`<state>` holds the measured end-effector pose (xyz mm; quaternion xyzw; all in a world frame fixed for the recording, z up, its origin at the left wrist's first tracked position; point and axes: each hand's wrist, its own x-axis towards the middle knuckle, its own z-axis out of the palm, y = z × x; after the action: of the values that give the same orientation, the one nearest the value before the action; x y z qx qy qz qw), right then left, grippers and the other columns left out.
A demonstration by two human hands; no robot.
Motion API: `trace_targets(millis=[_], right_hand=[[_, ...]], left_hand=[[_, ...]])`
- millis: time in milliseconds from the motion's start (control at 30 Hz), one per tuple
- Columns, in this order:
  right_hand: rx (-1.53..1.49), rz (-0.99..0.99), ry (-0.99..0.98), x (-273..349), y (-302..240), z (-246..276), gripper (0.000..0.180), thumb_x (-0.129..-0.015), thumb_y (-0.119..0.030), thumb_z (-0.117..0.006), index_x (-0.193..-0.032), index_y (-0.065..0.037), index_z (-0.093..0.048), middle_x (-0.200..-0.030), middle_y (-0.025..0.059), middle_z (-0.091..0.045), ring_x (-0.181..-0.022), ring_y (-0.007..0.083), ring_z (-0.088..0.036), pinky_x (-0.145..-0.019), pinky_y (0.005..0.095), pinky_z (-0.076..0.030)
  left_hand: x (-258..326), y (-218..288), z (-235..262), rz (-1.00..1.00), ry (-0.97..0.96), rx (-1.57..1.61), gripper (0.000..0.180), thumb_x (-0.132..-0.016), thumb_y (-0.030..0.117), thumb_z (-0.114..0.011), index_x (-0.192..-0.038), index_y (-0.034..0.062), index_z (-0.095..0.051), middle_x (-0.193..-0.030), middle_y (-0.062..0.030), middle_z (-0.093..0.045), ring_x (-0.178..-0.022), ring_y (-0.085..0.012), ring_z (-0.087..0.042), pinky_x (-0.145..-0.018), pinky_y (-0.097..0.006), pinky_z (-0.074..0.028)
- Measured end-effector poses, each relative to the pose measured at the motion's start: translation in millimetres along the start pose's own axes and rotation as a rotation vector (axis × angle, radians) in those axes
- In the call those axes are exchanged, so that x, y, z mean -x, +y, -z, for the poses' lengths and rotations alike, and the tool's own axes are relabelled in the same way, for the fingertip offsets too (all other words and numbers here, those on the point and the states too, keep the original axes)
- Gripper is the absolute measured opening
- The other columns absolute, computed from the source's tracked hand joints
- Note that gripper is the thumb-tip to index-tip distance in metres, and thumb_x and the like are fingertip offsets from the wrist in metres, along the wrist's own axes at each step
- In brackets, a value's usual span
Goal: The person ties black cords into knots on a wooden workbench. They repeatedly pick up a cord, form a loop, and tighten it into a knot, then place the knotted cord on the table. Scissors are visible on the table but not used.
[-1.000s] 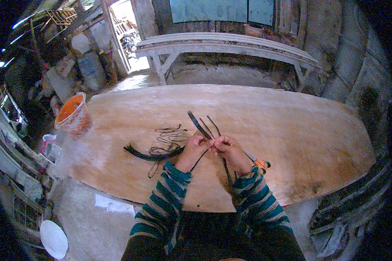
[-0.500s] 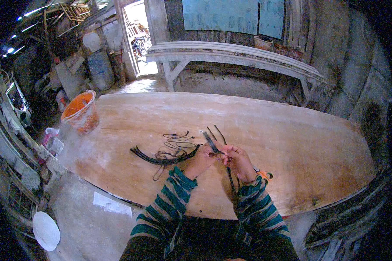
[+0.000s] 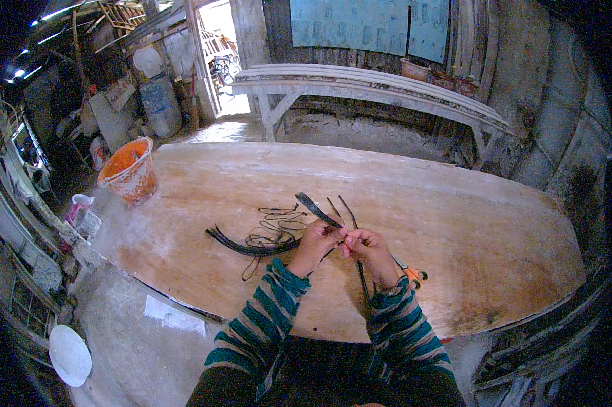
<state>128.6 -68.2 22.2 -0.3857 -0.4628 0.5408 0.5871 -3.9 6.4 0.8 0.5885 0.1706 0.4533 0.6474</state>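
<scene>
fingers of the left hand (image 3: 314, 247) and the right hand (image 3: 375, 256) meet tip to tip, pinched around a flat, dull-black strip (image 3: 312, 205) above the table (image 3: 469, 244), toward the middle of its near edge. two slimmer black strands (image 3: 347, 208) stand out just beyond the fingertips. the table's smooth brown wood, smeared with chalky white, bows along its edges. half a second earlier the strip stood steeper, closer to the right hand; it now slants toward the table's left end, and the fingertips have drawn together. the curved bundle of black strips (image 3: 245, 245), tangled thin cord (image 3: 276, 222) and orange-handled scissors (image 3: 414, 275) lie where they did, the first two left of the hands, the scissors just beside the right. striped sleeves (image 3: 258, 325) of green and grey knit cover the forearms. at the table's far left corner, a tapered bucket (image 3: 128, 171) shows an orange inside and a pale, crusted wall; its contents cannot be made out.
</scene>
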Motion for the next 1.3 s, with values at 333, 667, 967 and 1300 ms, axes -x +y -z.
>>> trace_targets(millis=[333,667,967,1300], right_hand=[[-0.292,-0.321,-0.074,3,-10,-1,0.010,-0.083,-0.016,-0.050,-0.085,-0.007,-0.055,-0.071,0.0013,-0.055,-0.062,0.0110,-0.052,-0.060,0.0256,-0.046],[-0.280,-0.088,0.082,-3,5,-1,0.010,-0.086,-0.013,-0.049,-0.079,-0.006,-0.049,-0.071,0.0028,-0.053,-0.067,0.0124,-0.053,-0.065,0.0261,-0.048],[-0.310,-0.020,0.149,-2,6,2,0.005,-0.083,-0.008,-0.053,-0.083,-0.003,-0.053,-0.076,0.0072,-0.058,-0.068,0.0163,-0.058,-0.066,0.0249,-0.049],[-0.146,0.016,0.189,0,-1,-1,0.014,-0.081,-0.003,-0.055,-0.094,0.002,-0.056,-0.084,0.0101,-0.061,-0.076,0.0178,-0.060,-0.072,0.0261,-0.048]], left_hand=[[7,9,-4,-0.044,-0.006,-0.003,0.014,-0.074,0.010,-0.066,-0.080,0.0069,-0.053,-0.067,-0.0009,-0.055,-0.055,-0.0092,-0.051,-0.046,-0.018,-0.037],[1,10,-9,0.066,-0.025,0.171,0.020,-0.072,-0.002,-0.064,-0.075,0.0070,-0.046,-0.070,-0.0055,-0.059,-0.062,-0.0139,-0.059,-0.050,-0.021,-0.045],[-1,0,-6,0.073,0.003,0.100,0.017,-0.073,-0.001,-0.064,-0.075,0.0057,-0.049,-0.071,-0.0057,-0.058,-0.059,-0.0109,-0.055,-0.051,-0.020,-0.044],[-1,-5,-2,-0.022,0.053,-0.068,0.011,-0.076,-0.003,-0.056,-0.081,0.0033,-0.049,-0.075,-0.0070,-0.056,-0.066,-0.0164,-0.057,-0.060,-0.029,-0.051]])
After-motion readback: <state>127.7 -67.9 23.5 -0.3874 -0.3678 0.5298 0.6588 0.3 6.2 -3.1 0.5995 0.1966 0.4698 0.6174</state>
